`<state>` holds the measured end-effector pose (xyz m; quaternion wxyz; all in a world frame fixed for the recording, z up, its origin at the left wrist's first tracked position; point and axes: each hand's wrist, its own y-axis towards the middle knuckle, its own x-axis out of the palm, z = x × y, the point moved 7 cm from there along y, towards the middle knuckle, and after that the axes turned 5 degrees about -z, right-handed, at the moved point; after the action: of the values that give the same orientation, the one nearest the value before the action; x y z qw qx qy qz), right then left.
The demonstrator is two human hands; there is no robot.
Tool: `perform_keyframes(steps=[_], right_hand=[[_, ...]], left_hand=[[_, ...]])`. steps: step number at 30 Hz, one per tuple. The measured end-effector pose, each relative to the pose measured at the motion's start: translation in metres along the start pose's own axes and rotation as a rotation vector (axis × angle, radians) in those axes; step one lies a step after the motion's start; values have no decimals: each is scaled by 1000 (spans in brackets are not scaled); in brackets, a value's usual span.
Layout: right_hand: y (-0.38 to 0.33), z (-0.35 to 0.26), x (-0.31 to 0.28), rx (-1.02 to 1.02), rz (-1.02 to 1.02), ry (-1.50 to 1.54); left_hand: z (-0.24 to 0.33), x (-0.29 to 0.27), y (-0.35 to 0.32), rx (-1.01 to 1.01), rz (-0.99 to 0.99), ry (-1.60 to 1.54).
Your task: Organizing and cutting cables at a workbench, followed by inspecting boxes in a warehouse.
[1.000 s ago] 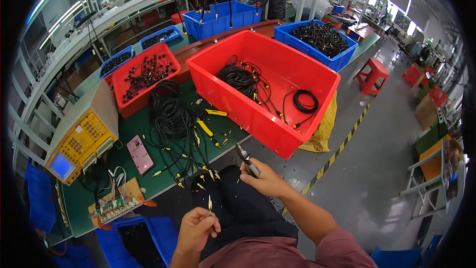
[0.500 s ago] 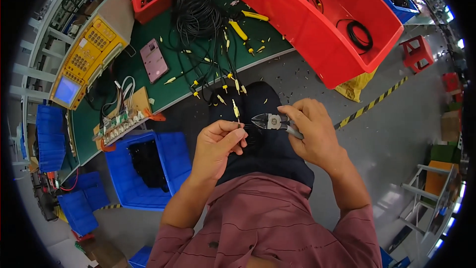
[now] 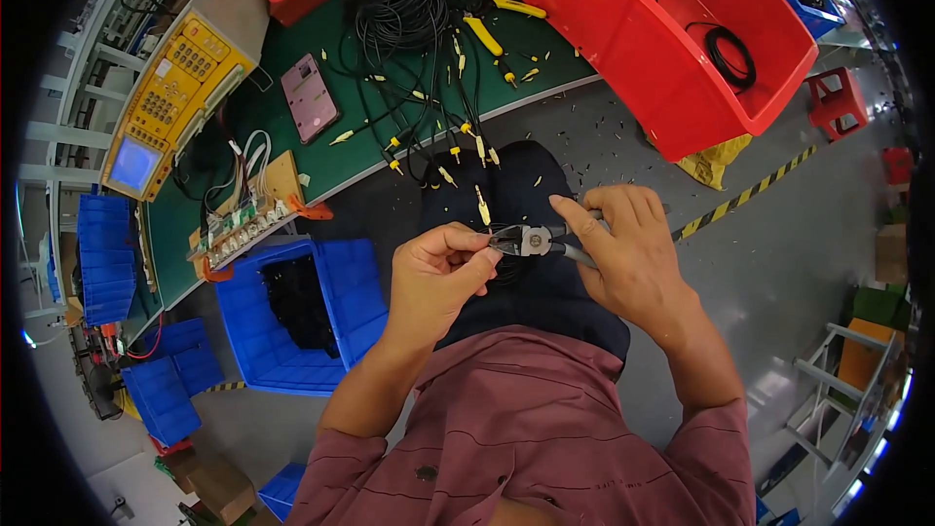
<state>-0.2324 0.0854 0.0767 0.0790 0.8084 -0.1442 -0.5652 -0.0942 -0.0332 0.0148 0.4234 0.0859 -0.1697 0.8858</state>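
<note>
Above my lap, my left hand (image 3: 440, 270) pinches a thin cable just below its pale-and-gold plug (image 3: 483, 206), which points up and away from me. My right hand (image 3: 631, 251) is wrapped round the grey handles of diagonal cutters (image 3: 533, 241). Their jaws reach the left fingertips, close under the plug; whether the blades touch the cable I cannot tell. Beyond my hands, several black cables (image 3: 401, 15) lie bundled on the green table (image 3: 385, 154), with plugs in yellow and pale housings hanging over its near edge. Yellow-handled pliers (image 3: 484, 36) rest beside them.
A large red bin (image 3: 672, 78) stands at the far right, holding coiled black cable (image 3: 729, 56). To the left are a yellow test instrument (image 3: 175, 88), a pink phone-like slab (image 3: 309, 97) and a connector board (image 3: 248, 234). A blue crate (image 3: 355, 297) with dark contents sits lower left.
The cutters have moved left until their jaws meet my left fingertips at the cable. My left hand still pinches the cable. The whole view has shifted slightly.
</note>
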Motion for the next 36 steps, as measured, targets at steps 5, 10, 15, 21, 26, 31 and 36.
perform_keyframes(steps=[5,10,15,21,26,31,36], right_hand=[[1,-2,1,-6,-21,-13],[2,-5,1,-24,-28,-36],[0,-3,7,-36,-26,-68],[-4,6,12,-24,49,30],[1,8,2,35,87,30],[1,3,5,23,55,13],[1,0,8,20,23,14]], left_hand=[[5,-1,0,31,17,72],[5,-6,0,65,24,133],[2,-6,1,67,13,163],[-2,-5,4,2,1,80],[-6,-4,5,-76,28,-45],[-7,-3,4,-80,11,-71],[-6,-3,3,-51,-2,-74]])
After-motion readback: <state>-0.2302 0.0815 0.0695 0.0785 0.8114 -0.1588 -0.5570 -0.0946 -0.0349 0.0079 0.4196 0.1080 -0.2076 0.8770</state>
